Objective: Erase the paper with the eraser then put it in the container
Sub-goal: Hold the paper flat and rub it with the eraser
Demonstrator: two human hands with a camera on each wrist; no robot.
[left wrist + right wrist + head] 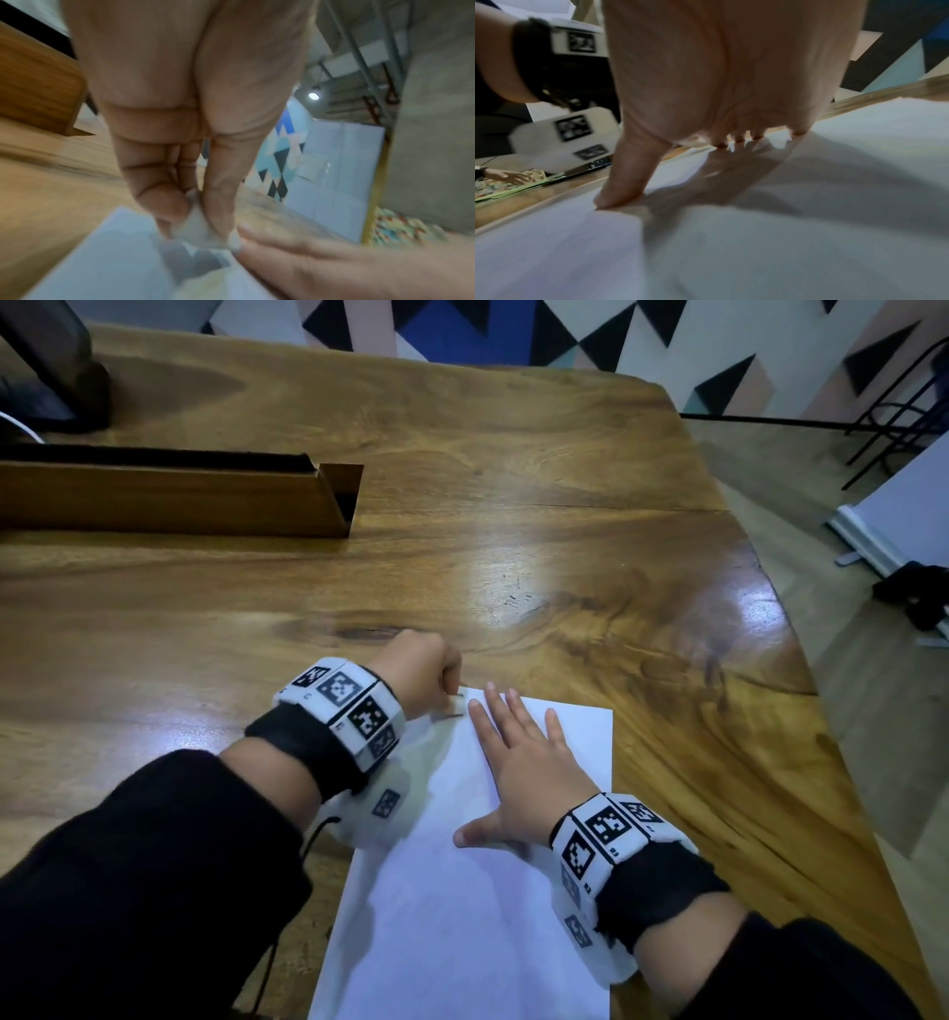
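A white sheet of paper (pixel 462 891) lies on the wooden table (pixel 513 531) close to me. My left hand (pixel 421 670) pinches a small white eraser (pixel 195 227) between thumb and fingers and holds it down on the paper's far left corner, over a grey pencil mark (pixel 190 261). My right hand (pixel 518 762) lies flat on the paper (pixel 757 233) with fingers spread, just right of the eraser. In the right wrist view its thumb and fingertips (pixel 721 144) press on the sheet. The wooden container (pixel 328 500) stands at the far left of the table.
A dark monitor base (pixel 56 387) and a white cable sit at the table's back left. The table's right edge curves away near the paper. Beyond it lie floor, a black metal rack (pixel 904 418) and a white stand.
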